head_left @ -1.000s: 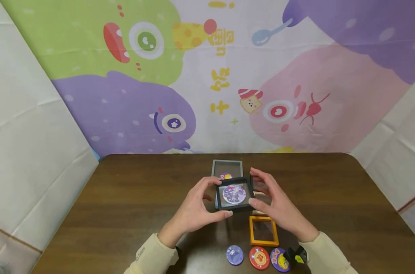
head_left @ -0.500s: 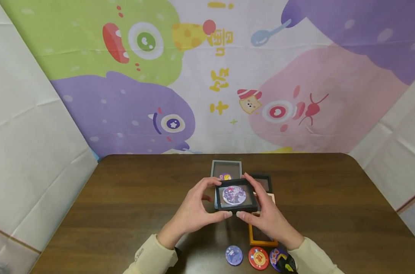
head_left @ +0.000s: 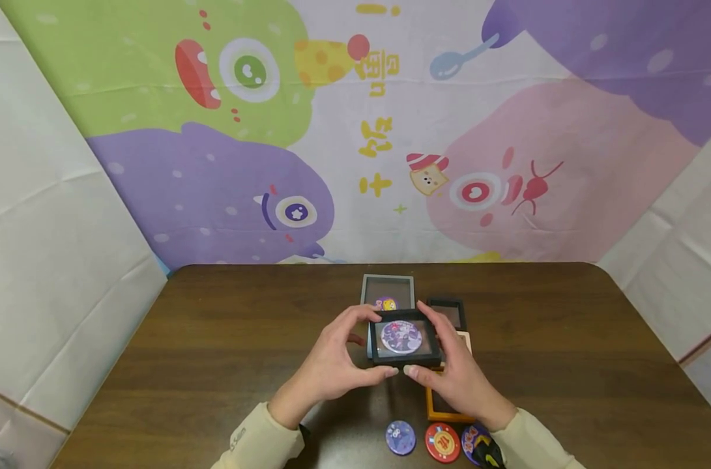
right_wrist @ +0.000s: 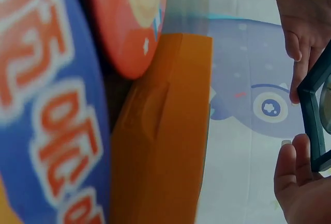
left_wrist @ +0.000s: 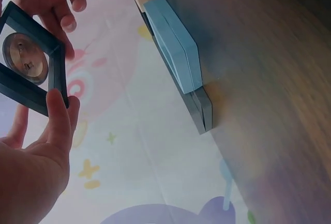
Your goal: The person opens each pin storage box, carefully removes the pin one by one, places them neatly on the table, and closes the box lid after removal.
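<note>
Gripping the black frame [head_left: 402, 361] at its left end is the left hand [head_left: 330, 365]; a grey frame [head_left: 388, 277] is lying behind it; the black frame is hanging above the table [head_left: 244, 339], bordering a round badge [head_left: 401, 337]; a blue badge [head_left: 401, 438] and red badge [head_left: 442, 443] are lying before it; the right hand [head_left: 461, 374] is clasping its right end.

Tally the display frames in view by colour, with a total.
Black: 2 (held black frame, tabletop black frame)
Grey: 1 (grey frame)
Light blue: 1 (light blue frame)
Cream: 1 (cream frame)
Orange: 1 (orange frame)
Total: 6
</note>
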